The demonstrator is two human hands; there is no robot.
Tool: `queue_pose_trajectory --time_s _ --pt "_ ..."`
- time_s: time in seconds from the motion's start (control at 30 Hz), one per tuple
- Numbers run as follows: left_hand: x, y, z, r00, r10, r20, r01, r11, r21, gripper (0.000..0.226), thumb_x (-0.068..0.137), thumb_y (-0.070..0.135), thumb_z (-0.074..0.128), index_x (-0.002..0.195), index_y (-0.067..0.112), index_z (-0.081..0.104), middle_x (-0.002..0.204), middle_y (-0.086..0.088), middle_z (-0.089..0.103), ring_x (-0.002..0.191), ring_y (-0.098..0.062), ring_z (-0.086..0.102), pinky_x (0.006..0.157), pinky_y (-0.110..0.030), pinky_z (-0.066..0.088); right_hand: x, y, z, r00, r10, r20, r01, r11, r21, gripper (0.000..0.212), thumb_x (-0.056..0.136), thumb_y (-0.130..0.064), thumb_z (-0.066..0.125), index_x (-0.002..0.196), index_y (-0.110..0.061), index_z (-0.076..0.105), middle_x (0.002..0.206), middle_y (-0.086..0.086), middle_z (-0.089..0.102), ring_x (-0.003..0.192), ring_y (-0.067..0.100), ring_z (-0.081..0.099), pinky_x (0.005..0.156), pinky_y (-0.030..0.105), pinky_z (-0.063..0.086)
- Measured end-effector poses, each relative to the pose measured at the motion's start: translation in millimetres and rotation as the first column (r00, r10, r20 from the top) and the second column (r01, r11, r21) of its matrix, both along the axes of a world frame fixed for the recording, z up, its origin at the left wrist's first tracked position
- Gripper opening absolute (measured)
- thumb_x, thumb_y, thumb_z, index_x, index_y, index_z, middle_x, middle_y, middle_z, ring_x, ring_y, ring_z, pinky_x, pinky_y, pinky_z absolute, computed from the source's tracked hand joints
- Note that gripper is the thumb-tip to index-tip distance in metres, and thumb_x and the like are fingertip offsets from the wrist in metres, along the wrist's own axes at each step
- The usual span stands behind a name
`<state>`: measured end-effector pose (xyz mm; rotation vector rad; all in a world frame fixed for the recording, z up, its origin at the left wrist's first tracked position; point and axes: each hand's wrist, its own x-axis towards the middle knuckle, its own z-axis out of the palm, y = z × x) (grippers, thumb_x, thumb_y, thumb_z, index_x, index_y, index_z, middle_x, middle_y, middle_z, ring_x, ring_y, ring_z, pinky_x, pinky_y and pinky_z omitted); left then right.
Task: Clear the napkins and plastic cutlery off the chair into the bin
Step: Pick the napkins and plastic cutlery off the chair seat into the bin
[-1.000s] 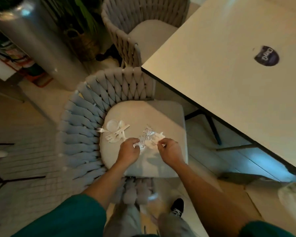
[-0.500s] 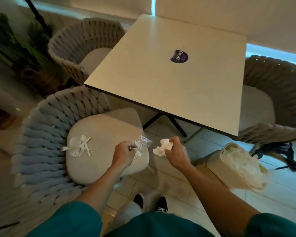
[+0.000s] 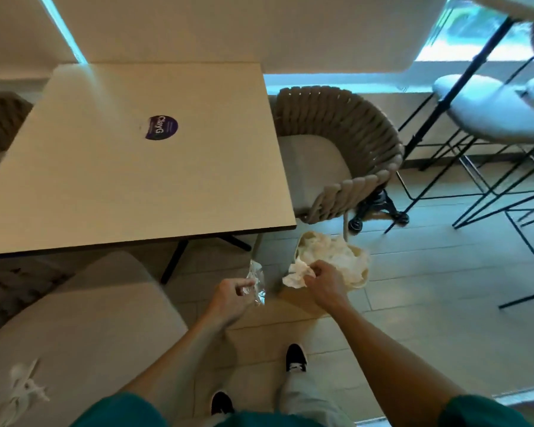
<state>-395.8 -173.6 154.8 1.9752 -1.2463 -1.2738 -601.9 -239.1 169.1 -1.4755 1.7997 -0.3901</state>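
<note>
Your right hand [image 3: 324,280] pinches a crumpled napkin [image 3: 297,274] at the rim of the lined bin [image 3: 356,258] on the tiled floor [image 3: 413,272]; your left hand [image 3: 230,298] grips a clear wrapper [image 3: 256,282] beside it. Plastic cutlery [image 3: 25,388] lies on the chair cushion [image 3: 90,334] by the pale table [image 3: 130,167], which bears a round sticker [image 3: 162,127]

Your inventory by colour: table [image 3: 130,167], cream top with a thin black edge; sticker [image 3: 162,127], round, dark purple with white lettering; chair [image 3: 346,149], woven taupe bands, beige cushion; napkin [image 3: 296,274], white, crumpled; wrapper [image 3: 256,283], clear and silvery; bin [image 3: 359,280], cream with a pale liner; cutlery [image 3: 25,386], white; sleeves [image 3: 121,411], teal; shoes [image 3: 296,357], black with white trim; floor [image 3: 429,303], pale tile.
</note>
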Motion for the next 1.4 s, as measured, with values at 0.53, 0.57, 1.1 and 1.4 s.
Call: queue_pose_trajectory --time_s 0.53,0.57,1.1,1.4 --pt "-159.0 -167.6 -74.6 0.991 -0.106 -0.087 0.123 0.968 0.220 0.049 0.079 0.019 0.066 0.127 0.027 0.059 0.117 -0.007 0.063 0.078 -0.010 0.057 0.070 -0.020 0.048 -133.6 -127.3 -69.5 1.000 -0.013 0.007 0.013 1.000 -0.008 0.023 0.091 -0.013 0.057 0.111 -0.023 0.055 0.091 -0.007 0.058 0.071 0.003 0.061 0.056 0.019 0.052" --pt "-162.9 -174.5 -84.6 0.992 -0.103 -0.074 0.118 0.962 0.245 0.050 0.081 0.018 0.064 0.129 0.025 0.057 0.121 -0.007 0.062 0.082 -0.011 0.059 0.070 -0.019 0.047 -132.1 -132.5 -75.6 1.000 0.008 0.008 -0.008 1.000 0.001 0.023 0.091 -0.013 0.056 0.111 -0.023 0.054 0.092 -0.008 0.057 0.072 0.003 0.061 0.056 0.018 0.051" --pt "-185.3 -199.9 -158.2 0.830 -0.417 0.372 0.263 0.879 0.399 0.066 0.082 0.037 0.056 0.142 0.033 0.027 0.141 -0.010 0.022 0.124 -0.031 0.027 0.102 -0.040 0.033 -102.7 -157.1 -167.4 0.846 0.491 -0.208 -0.451 0.866 0.215 0.030 0.092 -0.015 0.048 0.119 -0.015 0.061 0.121 0.005 0.050 0.109 0.026 0.047 0.091 0.026 0.044" --pt "-167.6 -179.3 -140.4 0.916 -0.272 0.295 0.227 0.957 0.179 0.058 0.081 0.021 0.064 0.135 0.031 0.046 0.124 -0.007 0.036 0.113 -0.024 0.044 0.093 -0.034 0.049 -107.0 -154.3 -143.7 0.843 0.461 -0.279 -0.429 0.887 0.171 0.041 0.089 -0.022 0.048 0.128 -0.031 0.058 0.110 0.005 0.057 0.104 0.024 0.049 0.088 0.037 0.044"
